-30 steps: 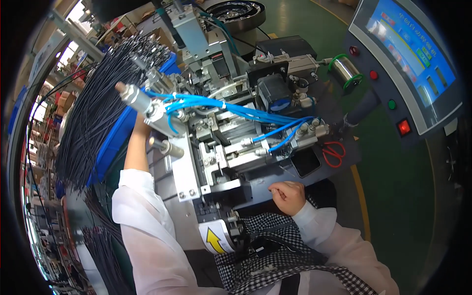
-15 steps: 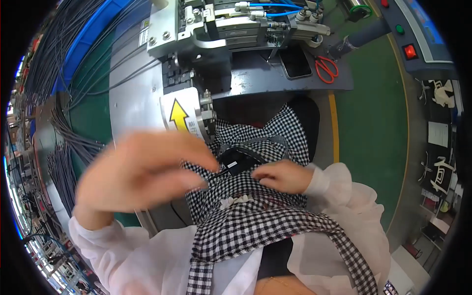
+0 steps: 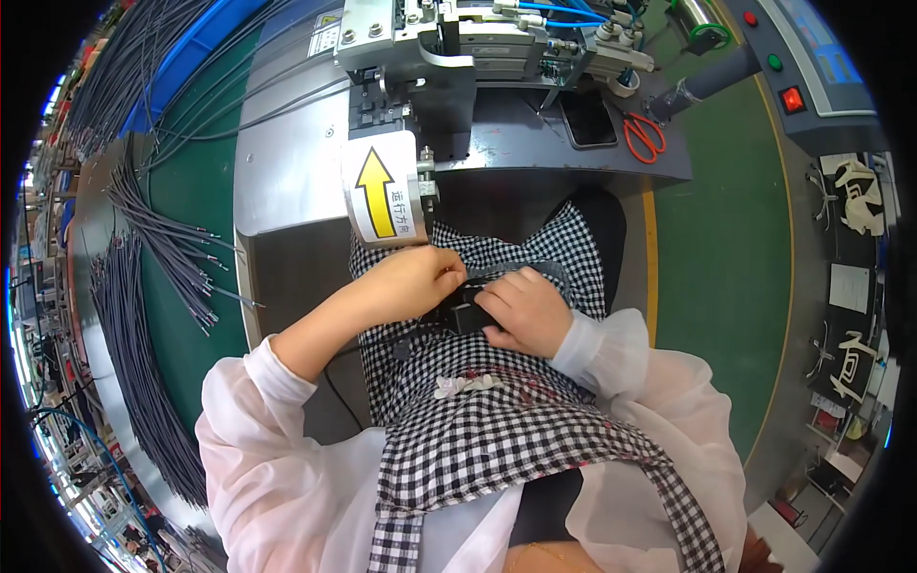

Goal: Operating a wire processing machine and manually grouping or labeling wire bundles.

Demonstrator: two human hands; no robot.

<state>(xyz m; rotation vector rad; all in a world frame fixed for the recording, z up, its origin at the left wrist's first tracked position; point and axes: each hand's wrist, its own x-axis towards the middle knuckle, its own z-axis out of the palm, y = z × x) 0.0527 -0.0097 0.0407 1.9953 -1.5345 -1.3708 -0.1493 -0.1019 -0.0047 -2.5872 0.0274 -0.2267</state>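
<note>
A small black boxy device (image 3: pixel 465 317) lies against the checked apron (image 3: pixel 497 382) in my lap, with dark strap-like material around it. My right hand (image 3: pixel 525 307) curls its fingers over the device's right side. On the far left side of the device, my left hand (image 3: pixel 415 284) has thumb and fingers drawn together. What it pinches, if anything, is hidden behind the fingers. A thin black cable (image 3: pixel 342 396) hangs down to the left of the apron.
Ahead stands a metal machine (image 3: pixel 501 53) with a yellow-arrow cover (image 3: pixel 382 191) close to my left hand. Red scissors (image 3: pixel 644 138) and a black phone (image 3: pixel 587 119) lie on its grey table. Bundles of dark cables (image 3: pixel 148 382) are at left; a control panel (image 3: pixel 812 76) is at right.
My left hand has come down and inward from the raised left side to the black device. My right hand has moved up onto the device. The view has shifted a little.
</note>
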